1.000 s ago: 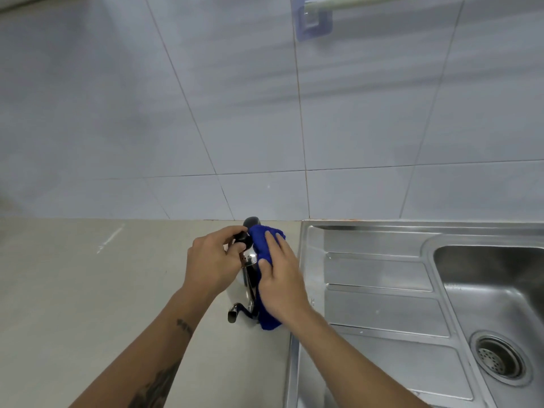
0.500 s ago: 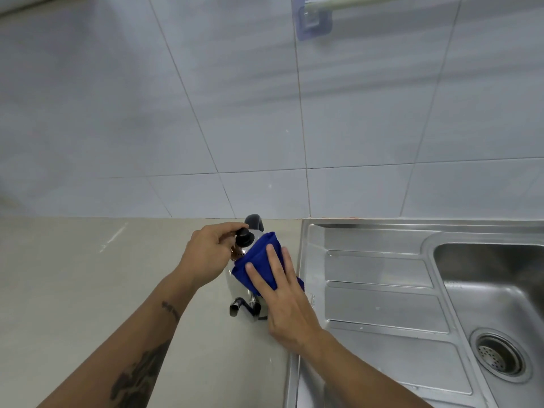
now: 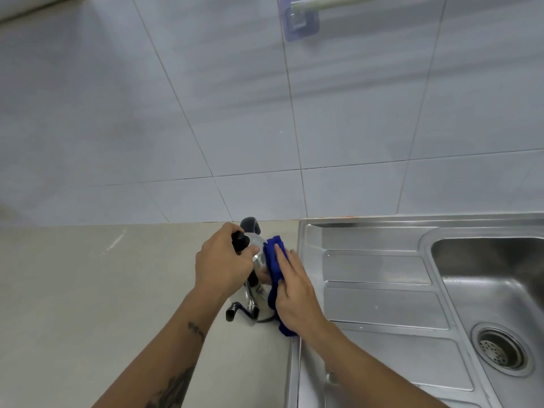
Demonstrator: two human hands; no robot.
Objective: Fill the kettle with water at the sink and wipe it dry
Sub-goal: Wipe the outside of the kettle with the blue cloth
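A shiny steel kettle [image 3: 255, 269] with black fittings stands on the beige counter, just left of the sink's edge. My left hand [image 3: 222, 265] holds the kettle at its top, fingers around the black lid knob. My right hand [image 3: 294, 287] presses a blue cloth [image 3: 273, 260] flat against the kettle's right side. The cloth hangs down past my palm to the counter. Most of the kettle's body is hidden behind my hands.
A stainless steel sink [image 3: 382, 278] with a ribbed draining board lies to the right; its basin and drain [image 3: 500, 347] sit at the far right. The beige counter [image 3: 88, 304] stretches left. A tiled wall rises behind, with a rail bracket [image 3: 300, 20] near the top.
My right hand slid the blue cloth from the kettle's front top round to its right side. My left hand shifted its hold lower over the knob and lid.
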